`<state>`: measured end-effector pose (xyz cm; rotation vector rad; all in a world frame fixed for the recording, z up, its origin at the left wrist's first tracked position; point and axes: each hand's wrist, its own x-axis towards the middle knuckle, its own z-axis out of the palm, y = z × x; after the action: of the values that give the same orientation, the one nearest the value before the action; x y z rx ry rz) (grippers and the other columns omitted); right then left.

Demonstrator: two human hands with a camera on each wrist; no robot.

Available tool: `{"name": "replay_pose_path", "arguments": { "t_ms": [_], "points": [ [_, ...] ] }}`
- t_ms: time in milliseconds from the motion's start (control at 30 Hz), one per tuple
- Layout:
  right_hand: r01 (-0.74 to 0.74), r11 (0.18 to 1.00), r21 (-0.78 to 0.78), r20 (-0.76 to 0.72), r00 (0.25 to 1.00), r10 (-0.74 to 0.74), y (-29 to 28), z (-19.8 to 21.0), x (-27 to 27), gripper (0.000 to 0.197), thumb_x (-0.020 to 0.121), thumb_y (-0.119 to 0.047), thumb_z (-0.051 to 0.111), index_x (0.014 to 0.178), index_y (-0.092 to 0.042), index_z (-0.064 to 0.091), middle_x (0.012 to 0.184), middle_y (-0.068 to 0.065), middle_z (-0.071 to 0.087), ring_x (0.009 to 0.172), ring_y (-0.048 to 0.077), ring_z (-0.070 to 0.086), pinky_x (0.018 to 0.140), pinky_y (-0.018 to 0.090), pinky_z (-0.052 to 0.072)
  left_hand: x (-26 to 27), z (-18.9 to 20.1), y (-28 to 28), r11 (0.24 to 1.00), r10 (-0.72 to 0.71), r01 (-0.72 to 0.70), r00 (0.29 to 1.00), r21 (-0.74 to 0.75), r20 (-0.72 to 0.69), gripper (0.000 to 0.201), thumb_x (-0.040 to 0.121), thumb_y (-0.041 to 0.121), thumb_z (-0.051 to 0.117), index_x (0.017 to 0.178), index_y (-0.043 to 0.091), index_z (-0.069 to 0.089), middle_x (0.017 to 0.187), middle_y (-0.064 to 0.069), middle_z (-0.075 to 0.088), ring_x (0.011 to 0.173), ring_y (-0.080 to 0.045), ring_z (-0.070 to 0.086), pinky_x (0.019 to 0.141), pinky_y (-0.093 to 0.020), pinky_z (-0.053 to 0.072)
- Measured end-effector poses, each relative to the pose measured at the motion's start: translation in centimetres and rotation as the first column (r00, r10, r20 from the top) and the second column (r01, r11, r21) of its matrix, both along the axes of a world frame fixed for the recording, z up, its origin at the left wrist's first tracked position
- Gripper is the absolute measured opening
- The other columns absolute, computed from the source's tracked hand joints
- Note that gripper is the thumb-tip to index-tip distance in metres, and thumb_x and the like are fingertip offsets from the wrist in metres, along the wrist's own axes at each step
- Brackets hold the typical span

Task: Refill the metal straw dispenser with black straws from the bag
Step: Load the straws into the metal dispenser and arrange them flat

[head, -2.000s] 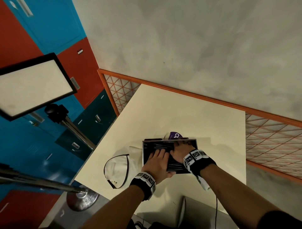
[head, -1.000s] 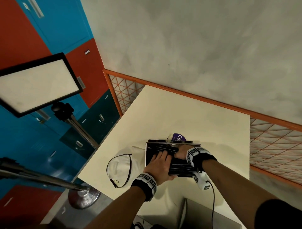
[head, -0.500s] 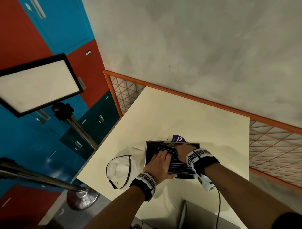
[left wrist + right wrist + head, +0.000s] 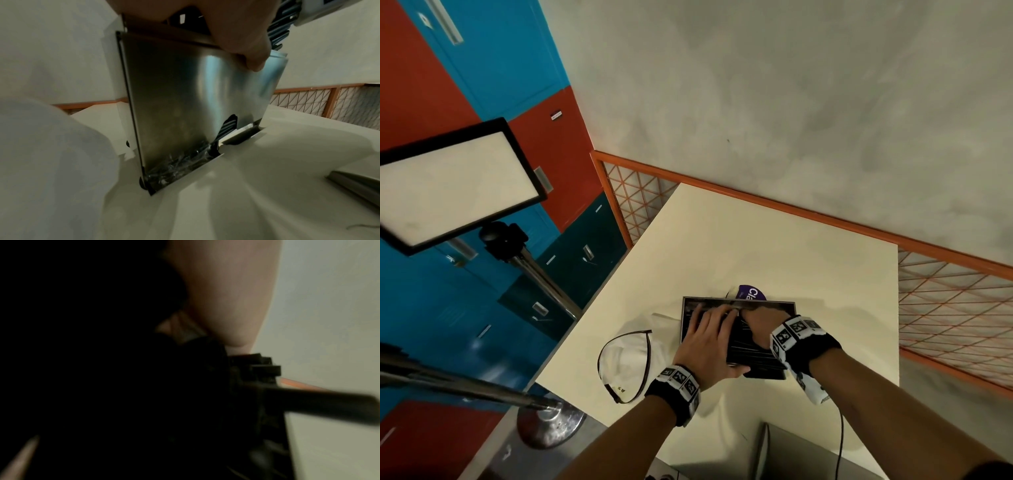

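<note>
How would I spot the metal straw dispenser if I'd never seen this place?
Find the cream table beside the orange mesh railing. Near its front edge stands an open-topped steel box, the straw dispenser, with both hands reaching into it. Unlike the soft white bag beside it, it is shiny, rigid and filled with black straws.

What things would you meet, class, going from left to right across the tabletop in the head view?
White bag → left hand → black straws in the metal straw dispenser → right hand.
</note>
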<state>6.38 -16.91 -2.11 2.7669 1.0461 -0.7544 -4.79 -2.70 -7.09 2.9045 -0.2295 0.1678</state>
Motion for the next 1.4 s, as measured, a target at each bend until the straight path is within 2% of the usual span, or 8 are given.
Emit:
{"name": "replay_pose_path", "arguments": {
  "t_ms": [200,500,600,700,933,1100,1233,1400],
  "points": [
    [-0.066,0.997,-0.033,0.011,0.998,0.066,-0.6,0.2,-0.1,0.05,0.095,-0.02,0.045,0.144,-0.02,0.032,0.116,0.009,0.065,0.101,0.03,0.065,0.075,0.035,0.047,0.6,0.5,0.2,0.999,-0.013,0.014,1.0,0.029,-0.016,0.094,0.064,0.079,0.06,0.133,0.015,0.054,0.14,-0.005,0.047,0.129,-0.026,0.045,0.115,-0.052,0.029],
    [-0.171,0.985,0.03,-0.153,0.973,0.174,-0.7,1.4,1.4,0.043,0.093,-0.013,0.048,0.136,-0.016,0.049,0.122,0.01,0.063,0.11,0.029,0.06,0.091,0.031,0.044,3.1,1.5,1.0,0.991,-0.087,0.047,0.94,-0.127,-0.331,0.104,0.069,0.074,0.072,0.15,0.02,0.034,0.145,-0.003,0.049,0.134,-0.025,0.043,0.118,-0.04,0.027],
    [-0.029,0.999,0.024,-0.329,0.944,0.035,-1.4,2.8,2.4,0.049,0.086,-0.016,0.052,0.133,-0.03,0.055,0.123,0.0,0.062,0.109,0.024,0.059,0.097,0.036,0.046,3.1,1.1,1.1,0.994,-0.078,0.044,0.933,-0.103,-0.351,0.099,0.066,0.078,0.068,0.144,0.023,0.038,0.14,0.0,0.052,0.13,-0.024,0.046,0.117,-0.041,0.027],
    [0.192,0.977,0.094,-0.54,0.834,-0.112,-1.1,3.5,3.0,0.033,0.086,-0.015,0.053,0.116,-0.009,0.064,0.114,0.016,0.064,0.097,0.021,0.058,0.091,0.038,0.045,2.6,0.6,0.9,0.996,-0.065,0.041,0.943,-0.08,-0.327,0.099,0.064,0.079,0.066,0.142,0.024,0.04,0.138,0.001,0.053,0.13,-0.023,0.045,0.116,-0.042,0.027],
    [0.147,0.989,0.035,-0.367,0.922,-0.124,0.6,-0.5,1.0,0.041,0.102,-0.035,0.038,0.126,-0.01,0.061,0.129,0.012,0.06,0.121,0.029,0.054,0.105,0.039,0.038,0.9,-0.1,0.3,0.999,-0.049,0.047,0.965,-0.013,-0.258,0.098,0.064,0.082,0.059,0.138,0.02,0.043,0.136,0.001,0.052,0.128,-0.023,0.045,0.115,-0.043,0.026],
    [0.215,0.975,0.049,-0.381,0.907,-0.181,1.2,-1.4,0.8,0.025,0.098,-0.025,0.04,0.096,-0.013,0.061,0.112,0.015,0.065,0.095,0.024,0.056,0.093,0.033,0.042,0.2,-0.1,0.1,0.999,-0.035,0.037,0.967,0.004,-0.251,0.096,0.063,0.084,0.056,0.134,0.02,0.044,0.131,0.003,0.052,0.123,-0.022,0.046,0.111,-0.043,0.028],
    [0.303,0.95,0.082,-0.455,0.859,-0.234,1.0,-1.4,0.7,0.03,0.1,-0.015,0.04,0.112,0.001,0.064,0.121,0.02,0.062,0.11,0.031,0.055,0.095,0.031,0.036,0.0,-0.1,0.0,0.999,-0.037,0.038,0.968,-0.003,-0.247,0.098,0.062,0.084,0.057,0.134,0.018,0.045,0.13,0.001,0.053,0.122,-0.023,0.047,0.111,-0.044,0.029],
    [0.248,0.96,0.132,-0.478,0.864,-0.157,0.8,-0.5,0.5,0.024,0.095,-0.007,0.045,0.101,0.003,0.066,0.097,0.011,0.063,0.084,0.017,0.05,0.075,0.021,0.03,-0.2,-0.3,-0.2,0.999,-0.043,0.042,0.978,-0.01,-0.206,0.093,0.061,0.082,0.059,0.127,0.017,0.048,0.123,0.0,0.05,0.113,-0.024,0.048,0.103,-0.045,0.038]
  ]
}}
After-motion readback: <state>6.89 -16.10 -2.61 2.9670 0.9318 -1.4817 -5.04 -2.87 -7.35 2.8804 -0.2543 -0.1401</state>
